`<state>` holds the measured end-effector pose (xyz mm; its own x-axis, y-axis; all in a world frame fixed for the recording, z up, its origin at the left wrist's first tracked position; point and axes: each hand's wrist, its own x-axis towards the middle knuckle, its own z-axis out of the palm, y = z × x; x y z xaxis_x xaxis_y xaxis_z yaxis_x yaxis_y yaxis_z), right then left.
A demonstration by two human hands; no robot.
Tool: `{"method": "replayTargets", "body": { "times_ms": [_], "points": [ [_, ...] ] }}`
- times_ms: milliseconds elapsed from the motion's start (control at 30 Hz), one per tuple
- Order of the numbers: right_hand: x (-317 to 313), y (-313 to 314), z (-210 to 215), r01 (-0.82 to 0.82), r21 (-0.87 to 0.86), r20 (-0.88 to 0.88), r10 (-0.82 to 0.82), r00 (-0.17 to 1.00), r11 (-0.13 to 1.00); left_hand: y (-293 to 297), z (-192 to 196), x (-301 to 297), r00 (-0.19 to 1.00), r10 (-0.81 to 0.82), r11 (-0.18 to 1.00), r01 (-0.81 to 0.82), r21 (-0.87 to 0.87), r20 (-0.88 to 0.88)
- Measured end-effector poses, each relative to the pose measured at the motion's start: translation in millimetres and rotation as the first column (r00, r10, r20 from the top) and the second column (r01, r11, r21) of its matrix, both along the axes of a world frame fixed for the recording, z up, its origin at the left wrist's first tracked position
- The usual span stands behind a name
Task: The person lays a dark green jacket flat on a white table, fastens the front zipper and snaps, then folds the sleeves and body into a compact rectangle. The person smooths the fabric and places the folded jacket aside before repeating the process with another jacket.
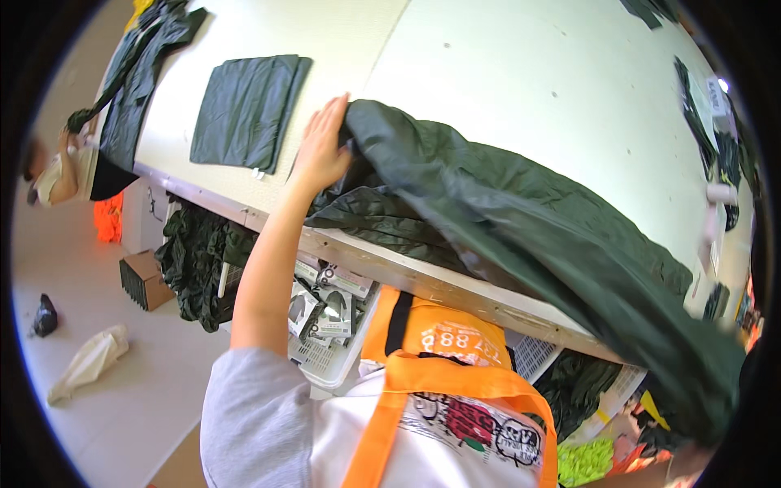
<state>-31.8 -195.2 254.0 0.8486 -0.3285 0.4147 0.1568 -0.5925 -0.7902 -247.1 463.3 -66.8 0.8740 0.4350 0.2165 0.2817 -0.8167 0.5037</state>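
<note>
My left hand (320,149) reaches out over the white table (521,89) and grips the upper edge of a large dark green garment (521,220). The garment drapes across the table's front edge and hangs down toward the lower right. My right hand is hidden behind the hanging cloth at the lower right, so its state cannot be made out. A folded dark green piece (248,107) lies flat on the table to the left of my left hand.
More dark garments (138,65) hang off the table's far left end, next to another person (57,175). Under the table stand a white basket of packets (329,313) and a heap of dark cloth (195,260). A cardboard box (145,278) and a bag (85,362) lie on the floor.
</note>
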Motion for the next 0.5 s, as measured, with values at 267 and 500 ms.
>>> {"method": "replayTargets", "body": {
  "times_ms": [267,500],
  "points": [
    [-83.5,-124.6,7.6,0.379,-0.47,0.096,-0.38,0.92,0.797,70.2,-60.6,46.4,0.978,0.132,0.965,-0.091,0.244,-0.159],
    [-39.7,-119.3,17.6,0.369,-0.672,0.175,-0.346,0.922,0.643,66.1,-51.5,31.2,0.968,-0.179,0.975,0.199,-0.103,0.176]
  ]
}}
